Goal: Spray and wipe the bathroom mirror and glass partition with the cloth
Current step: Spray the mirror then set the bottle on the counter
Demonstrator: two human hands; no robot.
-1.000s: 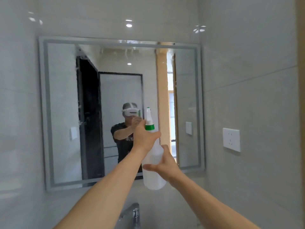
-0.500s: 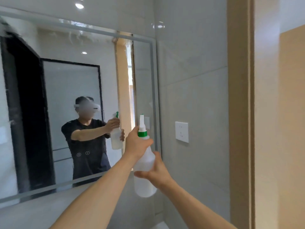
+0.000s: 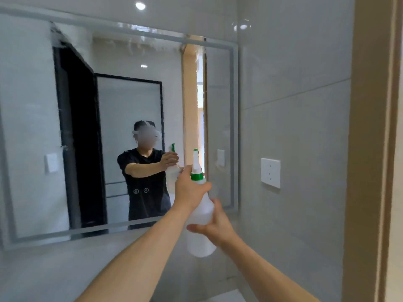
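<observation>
Grey tiled walls surround the mirror [image 3: 122,127], streaked wet along its top. Before it, an unlabelled white spray bottle [image 3: 201,216] stands upright: left hand [image 3: 189,190] fingers curled round its green collar, right hand [image 3: 214,223] cupping the body. Nearby, a wall socket [image 3: 270,172].

The spray bottle [image 3: 201,216] is white with a green collar and green tip. The mirror [image 3: 113,127] has a grey frame. The wall tiles [image 3: 294,127] are pale grey. The wall socket [image 3: 270,172] is white.
</observation>
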